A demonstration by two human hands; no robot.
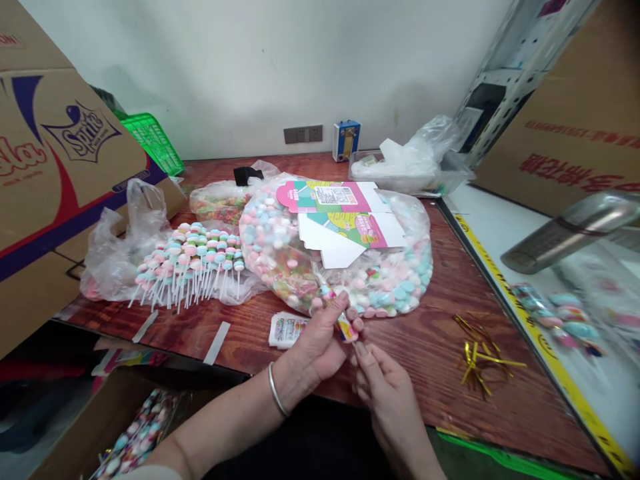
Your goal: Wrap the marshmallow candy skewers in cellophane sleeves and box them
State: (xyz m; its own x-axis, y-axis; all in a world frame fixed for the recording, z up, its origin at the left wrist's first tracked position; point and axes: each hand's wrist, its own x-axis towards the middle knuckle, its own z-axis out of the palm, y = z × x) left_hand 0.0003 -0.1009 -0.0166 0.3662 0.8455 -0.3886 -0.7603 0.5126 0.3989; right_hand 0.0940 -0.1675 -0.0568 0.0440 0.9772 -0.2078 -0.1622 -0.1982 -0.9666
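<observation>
My left hand (325, 333), with a bangle at its wrist, closes round a small candy stick in a printed clear wrapper (346, 328). The wrapper's clear upper end points away from me toward the bag. Just below, my right hand (385, 383) pinches the lower end, mostly hidden by the fingers. Left of my hands lies a small stack of printed labels (287, 330). Beyond them a large clear bag of pastel candies (395, 293) carries a flattened colourful carton (345, 217). Gold twist ties (477, 363) lie loose at the right.
Many pastel candy sticks (193, 260) are piled on plastic at the left, beside a large cardboard box (55, 153). A steel flask (565, 233) and wrapped candies (560, 310) sit on the white surface at right. An open carton with candies (140, 433) stands below the table edge.
</observation>
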